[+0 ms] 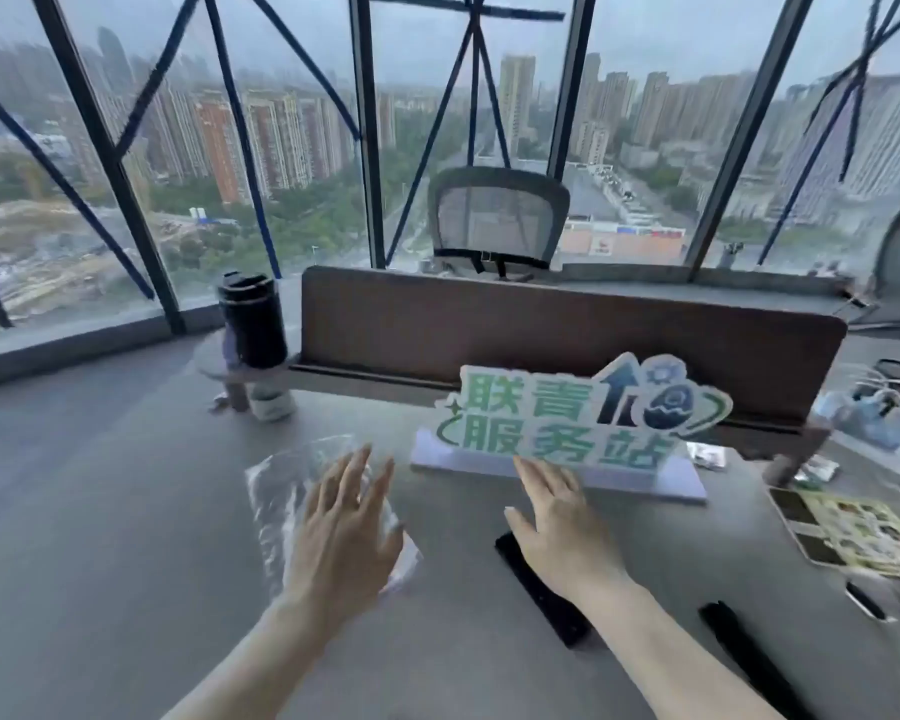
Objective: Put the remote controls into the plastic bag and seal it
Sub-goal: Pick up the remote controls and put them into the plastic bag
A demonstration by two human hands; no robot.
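Observation:
A clear plastic bag (287,491) lies flat on the grey table (100,537). My left hand (346,532) hovers over the bag's right half with fingers spread, holding nothing. A long black remote control (546,600) lies on the table in the middle, partly hidden under my right hand (562,532), which is open above its far end. A second black remote control (749,657) lies at the lower right, apart from both hands.
A green-and-white sign (567,423) on a pale base stands just beyond my right hand. A black flask (253,324) stands at the back left, before a brown divider (541,324). A booklet (848,527), cables and small items crowd the right side.

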